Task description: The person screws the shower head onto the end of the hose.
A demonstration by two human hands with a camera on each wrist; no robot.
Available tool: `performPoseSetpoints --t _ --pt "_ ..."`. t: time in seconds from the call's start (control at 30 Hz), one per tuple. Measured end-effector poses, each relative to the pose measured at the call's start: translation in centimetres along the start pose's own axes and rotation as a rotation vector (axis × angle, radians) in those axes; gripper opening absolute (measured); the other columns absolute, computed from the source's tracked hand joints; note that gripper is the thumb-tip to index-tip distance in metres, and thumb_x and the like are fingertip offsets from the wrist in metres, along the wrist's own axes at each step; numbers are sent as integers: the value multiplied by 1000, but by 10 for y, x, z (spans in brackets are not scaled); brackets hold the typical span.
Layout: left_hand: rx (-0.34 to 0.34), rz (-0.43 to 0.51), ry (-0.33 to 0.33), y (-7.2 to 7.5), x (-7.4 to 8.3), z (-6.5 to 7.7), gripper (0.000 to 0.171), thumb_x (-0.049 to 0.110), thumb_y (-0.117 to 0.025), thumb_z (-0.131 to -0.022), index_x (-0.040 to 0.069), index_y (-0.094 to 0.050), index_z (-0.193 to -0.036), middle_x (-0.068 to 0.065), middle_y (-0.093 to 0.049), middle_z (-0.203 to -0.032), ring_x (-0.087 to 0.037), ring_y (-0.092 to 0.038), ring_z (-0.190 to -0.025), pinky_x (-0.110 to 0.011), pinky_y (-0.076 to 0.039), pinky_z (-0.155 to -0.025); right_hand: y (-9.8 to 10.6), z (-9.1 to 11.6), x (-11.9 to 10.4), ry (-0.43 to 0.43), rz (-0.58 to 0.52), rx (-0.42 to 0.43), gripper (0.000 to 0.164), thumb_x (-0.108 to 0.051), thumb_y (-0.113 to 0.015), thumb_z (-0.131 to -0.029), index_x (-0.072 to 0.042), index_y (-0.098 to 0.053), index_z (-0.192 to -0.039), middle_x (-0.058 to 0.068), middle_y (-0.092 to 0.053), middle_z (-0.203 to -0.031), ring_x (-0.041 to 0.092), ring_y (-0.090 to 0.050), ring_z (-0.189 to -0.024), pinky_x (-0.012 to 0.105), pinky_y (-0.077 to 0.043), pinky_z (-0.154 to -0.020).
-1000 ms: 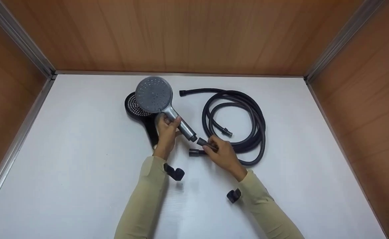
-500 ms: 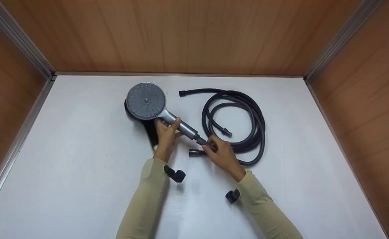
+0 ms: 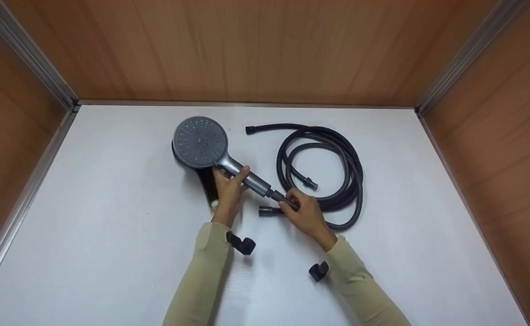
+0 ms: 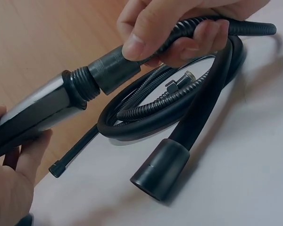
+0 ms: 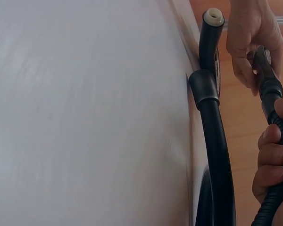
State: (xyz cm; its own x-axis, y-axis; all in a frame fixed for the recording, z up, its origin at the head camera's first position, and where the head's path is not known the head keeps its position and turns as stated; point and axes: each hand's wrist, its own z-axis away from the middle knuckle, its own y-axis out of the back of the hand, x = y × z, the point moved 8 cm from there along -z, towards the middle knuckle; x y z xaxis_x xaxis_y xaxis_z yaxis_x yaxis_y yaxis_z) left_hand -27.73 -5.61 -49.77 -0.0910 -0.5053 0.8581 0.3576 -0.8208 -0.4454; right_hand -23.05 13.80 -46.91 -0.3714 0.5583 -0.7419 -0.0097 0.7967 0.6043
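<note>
With my left hand (image 3: 228, 194) I grip the handle of a silver shower head (image 3: 200, 141), its grey spray face turned up. My right hand (image 3: 307, 215) pinches a dark ribbed shower hose just behind its end connector (image 4: 114, 69). In the left wrist view, that connector sits against the threaded end (image 4: 83, 84) of the handle, a little askew, with most threads still showing. Under the silver head lies a black shower head (image 3: 208, 183), its face mostly covered. The right wrist view shows both hands, the right one (image 5: 273, 162) cut by the frame edge.
Coiled black hoses (image 3: 359, 174) lie on the white tabletop (image 3: 111, 253) at the right. One wide hose connector (image 3: 266, 211) points left beside my right hand, and a smaller hose end (image 3: 250, 130) lies farther back. Wooden panels (image 3: 255, 54) wall the back and sides.
The silver shower head has swung down and left over the black one, and its threaded end has come from apart to meet the hose connector. My right hand keeps its pinch nearly in place.
</note>
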Motion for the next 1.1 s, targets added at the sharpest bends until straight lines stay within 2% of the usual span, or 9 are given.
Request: performPoseSetpoints --t 0.13,0.23,0.3,0.37,0.47,0.53,0.7,0.87,1.1 --pt "-2 84 -1 0 -2 1 86 -7 -62 -84 22 -13 -149 -17 -40 -129 -19 -58 -91 -35 -59 -78 -1 1 1 12 -11 8 14 -13 -69 -83 -5 -58 -84 1 -58 -65 8 -45 -58 20 -36 -53" --pt "-11 149 -37 1 -2 3 82 -10 -60 -83 19 -18 -147 -18 -50 -119 -18 -64 -83 -33 -59 -76 -3 2 1 26 -9 6 14 -13 -69 -82 -5 -57 -83 -1 -55 -64 8 -43 -58 20 -35 -53" --pt "-16 165 -69 2 -1 5 72 -12 -59 -82 13 -26 -141 -16 -58 -113 -19 -67 -79 -36 -59 -80 -6 3 3 32 -7 -4 15 -13 -69 -83 -5 -57 -83 -2 -54 -64 8 -43 -58 20 -34 -52" --pt "-12 178 -88 3 0 6 55 -13 -58 -80 5 -38 -128 -9 -65 -100 -18 -69 -74 -37 -59 -82 -7 4 4 36 -4 -13 15 -14 -69 -83 -5 -57 -83 -2 -54 -64 8 -42 -58 20 -34 -53" --pt "-3 179 -78 5 -2 7 35 -13 -58 -79 2 -47 -109 -4 -69 -92 -18 -70 -73 -37 -58 -83 -7 5 6 40 -4 -17 15 -15 -69 -84 -6 -57 -83 -1 -54 -64 7 -42 -58 20 -34 -52" --pt "-1 186 -64 6 -3 7 31 -14 -59 -79 3 -49 -102 -3 -69 -86 -18 -70 -72 -36 -59 -81 -6 6 7 47 4 -13 15 -16 -69 -84 -7 -57 -83 -2 -54 -64 7 -41 -57 20 -34 -52" --pt "-12 199 -63 5 -6 6 29 -16 -59 -78 4 -48 -96 -3 -63 -79 -18 -68 -68 -41 -58 -82 -6 6 5 84 27 -22 17 -20 -69 -86 -7 -57 -84 0 -54 -65 7 -42 -58 20 -35 -52" --pt "-14 197 -66 2 -8 7 29 -16 -59 -79 5 -48 -96 -4 -61 -79 -18 -68 -68 -41 -59 -81 -5 4 8 50 41 -6 16 -16 -69 -85 -6 -58 -89 2 -58 -69 8 -45 -59 21 -38 -54" --pt "-12 185 -62 -1 -11 9 30 -13 -62 -80 6 -46 -98 -3 -61 -80 -17 -68 -70 -42 -58 -84 -3 2 0 104 119 72 28 -20 -75 -81 -8 -62 -103 5 -66 -83 16 -57 -69 35 -50 -63"
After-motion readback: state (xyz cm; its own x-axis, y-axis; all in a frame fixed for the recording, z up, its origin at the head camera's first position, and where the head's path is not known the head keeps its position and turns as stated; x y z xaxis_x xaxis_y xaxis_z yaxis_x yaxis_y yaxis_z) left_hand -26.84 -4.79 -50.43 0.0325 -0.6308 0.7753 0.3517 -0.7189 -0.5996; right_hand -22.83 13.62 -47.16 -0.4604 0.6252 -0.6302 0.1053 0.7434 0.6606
